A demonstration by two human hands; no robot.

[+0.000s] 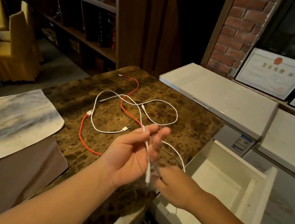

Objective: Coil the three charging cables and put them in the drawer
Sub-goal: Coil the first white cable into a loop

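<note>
Three cables lie tangled on the brown marble counter (192, 108): a red cable (81, 131), a white cable (176, 115) looping at the right, and another white cable (92, 120) curving at the left. My left hand (133, 154) is raised palm-up, pinching one white cable near its fingertips. My right hand (174, 187) grips the same cable's lower end just below; the plug hangs blurred between the hands. A white drawer (260, 181) stands open at the right, beside the counter.
A grey-white cloth mat (2, 125) lies on a brown pad at the counter's left. White chest freezers (224, 97) stand behind the drawer, framed certificates (271, 72) on the ledge above. Dark shelves (80, 21) and a yellow chair (16, 45) are farther back.
</note>
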